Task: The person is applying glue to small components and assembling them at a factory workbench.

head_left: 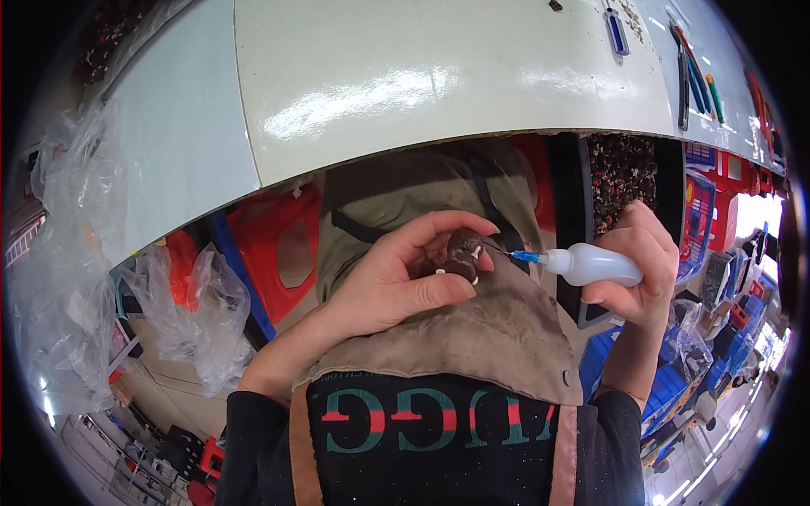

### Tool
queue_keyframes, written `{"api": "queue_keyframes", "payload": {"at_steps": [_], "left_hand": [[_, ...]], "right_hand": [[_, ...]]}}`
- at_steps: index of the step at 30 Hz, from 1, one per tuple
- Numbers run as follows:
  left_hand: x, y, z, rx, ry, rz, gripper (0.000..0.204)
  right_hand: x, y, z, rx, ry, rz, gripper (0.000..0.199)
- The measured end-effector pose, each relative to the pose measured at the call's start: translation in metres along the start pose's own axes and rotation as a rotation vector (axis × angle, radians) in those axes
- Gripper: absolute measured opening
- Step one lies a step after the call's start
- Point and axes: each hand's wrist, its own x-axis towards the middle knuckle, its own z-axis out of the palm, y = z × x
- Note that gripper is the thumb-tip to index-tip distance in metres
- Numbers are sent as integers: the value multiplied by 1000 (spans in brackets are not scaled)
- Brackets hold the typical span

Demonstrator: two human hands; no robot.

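Note:
Over my lap, my left hand (405, 274) pinches a small dark-brown figurine (462, 255) with pale spots between thumb and fingers. My right hand (639, 257) is wrapped round a white squeeze bottle (595, 265). A blue needle tip (528, 256) sits on the bottle's nozzle and points left. Its thin needle reaches the figurine's right side; whether it touches cannot be made out.
Across the front runs a pale worktable (422, 76), with a screwdriver (618, 32) and several hand tools (693, 76) at its far right. Beside my right hand is a black bin (620, 173) of small dark pieces. Clear plastic bags (198, 312) hang at left.

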Motion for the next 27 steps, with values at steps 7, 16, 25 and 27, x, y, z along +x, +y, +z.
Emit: {"api": "queue_keyframes", "payload": {"at_steps": [7,16,25,27], "left_hand": [[-1,0,1,1,31,-16,64],[-1,2,1,17,57,-40,62],[0,2,1,17,62,-39,60],[0,1,2,18,57,-35,59]], "right_hand": [[-2,-2,9,9,3,-27,49],[6,-7,12,-43,-36,-117,48],[5,-19,5,-192,-61,-136,55],[6,-20,5,-213,-57,-135,55]]}}
